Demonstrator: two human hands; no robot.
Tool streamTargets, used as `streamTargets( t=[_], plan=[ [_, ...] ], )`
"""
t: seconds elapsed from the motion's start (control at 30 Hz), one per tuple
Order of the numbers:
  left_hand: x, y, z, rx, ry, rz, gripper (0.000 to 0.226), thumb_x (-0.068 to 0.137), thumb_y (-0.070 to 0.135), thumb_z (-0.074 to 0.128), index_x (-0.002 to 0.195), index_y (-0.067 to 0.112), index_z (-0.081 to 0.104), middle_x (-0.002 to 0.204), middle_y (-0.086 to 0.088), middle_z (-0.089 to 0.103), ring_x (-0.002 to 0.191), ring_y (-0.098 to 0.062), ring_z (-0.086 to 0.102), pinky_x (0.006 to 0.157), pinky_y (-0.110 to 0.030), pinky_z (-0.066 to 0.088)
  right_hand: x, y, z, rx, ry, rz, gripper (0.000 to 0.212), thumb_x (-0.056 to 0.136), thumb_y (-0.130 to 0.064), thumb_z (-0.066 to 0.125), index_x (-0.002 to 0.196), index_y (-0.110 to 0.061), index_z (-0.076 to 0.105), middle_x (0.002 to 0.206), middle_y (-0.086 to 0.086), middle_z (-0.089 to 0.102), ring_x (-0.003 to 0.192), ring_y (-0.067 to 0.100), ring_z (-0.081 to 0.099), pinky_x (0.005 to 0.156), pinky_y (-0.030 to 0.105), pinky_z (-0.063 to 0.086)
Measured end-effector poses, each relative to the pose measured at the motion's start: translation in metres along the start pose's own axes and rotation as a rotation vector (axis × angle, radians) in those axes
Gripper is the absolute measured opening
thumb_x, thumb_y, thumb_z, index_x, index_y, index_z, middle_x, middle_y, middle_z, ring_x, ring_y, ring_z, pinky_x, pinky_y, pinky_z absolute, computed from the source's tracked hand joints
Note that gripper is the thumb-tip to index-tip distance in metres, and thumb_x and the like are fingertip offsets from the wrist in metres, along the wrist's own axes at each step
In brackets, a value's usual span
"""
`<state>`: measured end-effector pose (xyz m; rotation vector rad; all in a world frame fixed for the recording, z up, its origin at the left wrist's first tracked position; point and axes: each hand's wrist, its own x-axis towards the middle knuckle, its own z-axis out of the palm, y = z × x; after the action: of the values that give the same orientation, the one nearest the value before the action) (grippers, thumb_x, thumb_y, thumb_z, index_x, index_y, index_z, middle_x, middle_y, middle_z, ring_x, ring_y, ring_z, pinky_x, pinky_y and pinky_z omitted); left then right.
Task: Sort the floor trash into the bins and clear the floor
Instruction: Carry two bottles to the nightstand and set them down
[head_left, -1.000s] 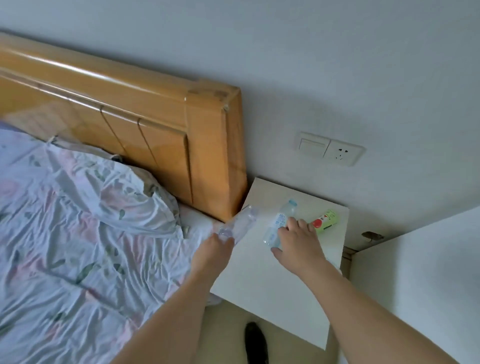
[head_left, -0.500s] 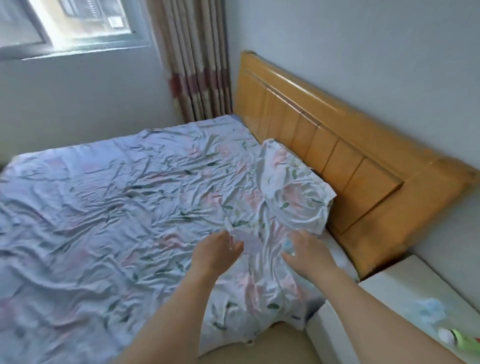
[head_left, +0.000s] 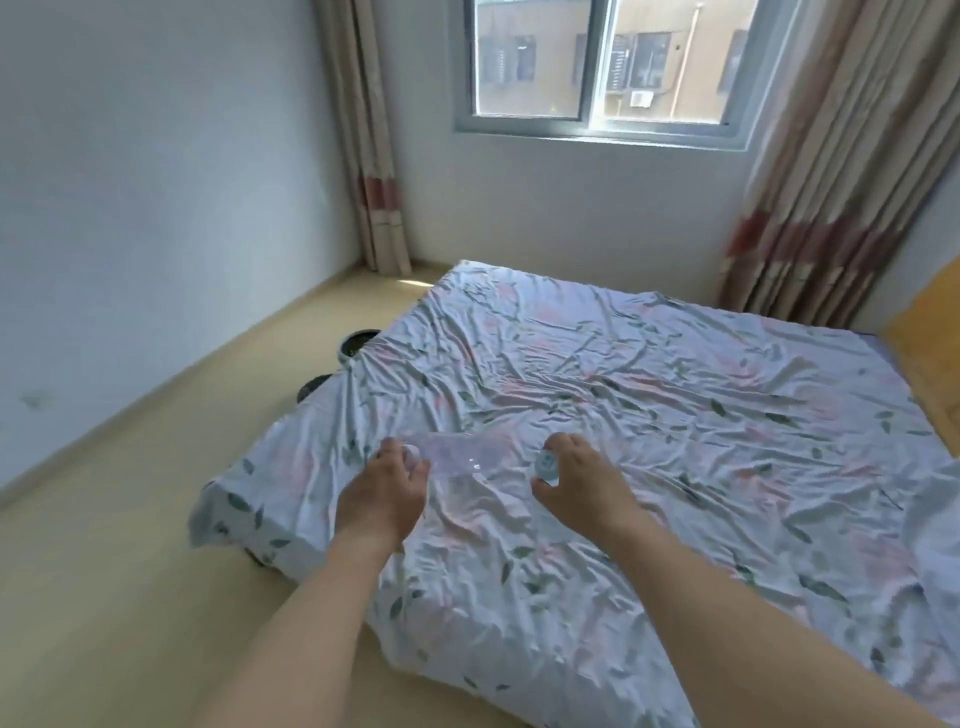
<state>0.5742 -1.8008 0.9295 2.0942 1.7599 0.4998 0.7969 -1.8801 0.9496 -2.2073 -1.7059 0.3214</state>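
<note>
Head camera looks down at two bare forearms stretched out over a rumpled floral bed (head_left: 649, 415). The left hand (head_left: 387, 493) curls its fingers round the neck end of a clear plastic bottle (head_left: 457, 457), which lies sideways and blurred, pointing toward the right. The right hand (head_left: 576, 483) pinches a second, smaller bottle (head_left: 546, 462), only its pale cap end showing. One item per hand likely means both get carried in a single trip. Two dark round bins (head_left: 357, 343) sit on the tan floor (head_left: 130, 545) past the bed's far left corner, well apart from the hands, presumably the destination. A window (head_left: 597, 62) and curtains stand beyond.
</note>
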Motion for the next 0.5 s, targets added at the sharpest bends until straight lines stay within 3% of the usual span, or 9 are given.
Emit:
streamTargets(
  t=[0.17, 0.27, 0.37, 0.5],
  plan=[
    [0.046, -0.101, -0.048, -0.085, 0.135, -0.167, 0.024, 0.102, 0.037, 0.038, 0.106, 0.013, 0.038, 0.117, -0.008, 0.06, 0.103, -0.032, 0.058, 0.075, -0.036, 0.041, 0.074, -0.109, 0.059, 0.043, -0.067, -0.161, 0.042, 0.089, -0.039, 0.058, 0.122, -0.016, 0.048, 0.122, 0.002, 0.052, 0.106, 0.025, 0.056, 0.08, 0.032, 0.044],
    [0.093, -0.145, -0.068, -0.035, 0.152, -0.201, 0.022, 0.101, 0.035, 0.04, 0.107, 0.013, 0.041, 0.118, -0.007, 0.061, 0.105, -0.031, 0.058, 0.074, -0.033, 0.035, 0.122, -0.163, 0.091, 0.084, -0.078, -0.199, 0.041, 0.09, -0.04, 0.058, 0.122, -0.016, 0.048, 0.12, 0.0, 0.052, 0.1, 0.022, 0.057, 0.073, 0.031, 0.044],
    [0.146, -0.185, -0.092, -0.023, 0.174, -0.197, 0.018, 0.098, 0.032, 0.043, 0.104, 0.015, 0.044, 0.112, -0.004, 0.062, 0.099, -0.03, 0.058, 0.076, -0.035, 0.043, 0.177, -0.209, 0.118, 0.129, -0.092, -0.24, 0.04, 0.09, -0.041, 0.057, 0.121, -0.017, 0.048, 0.118, -0.001, 0.052, 0.094, 0.018, 0.056, 0.075, 0.03, 0.047],
    [0.225, -0.241, -0.146, 0.065, 0.183, -0.211, 0.017, 0.096, 0.033, 0.043, 0.101, 0.017, 0.044, 0.103, -0.003, 0.061, 0.082, -0.023, 0.051, 0.067, -0.032, 0.038, 0.262, -0.286, 0.141, 0.17, -0.11, -0.228, 0.038, 0.09, -0.039, 0.058, 0.119, -0.016, 0.049, 0.117, -0.001, 0.052, 0.09, 0.017, 0.053, 0.071, 0.028, 0.042]
  ],
)
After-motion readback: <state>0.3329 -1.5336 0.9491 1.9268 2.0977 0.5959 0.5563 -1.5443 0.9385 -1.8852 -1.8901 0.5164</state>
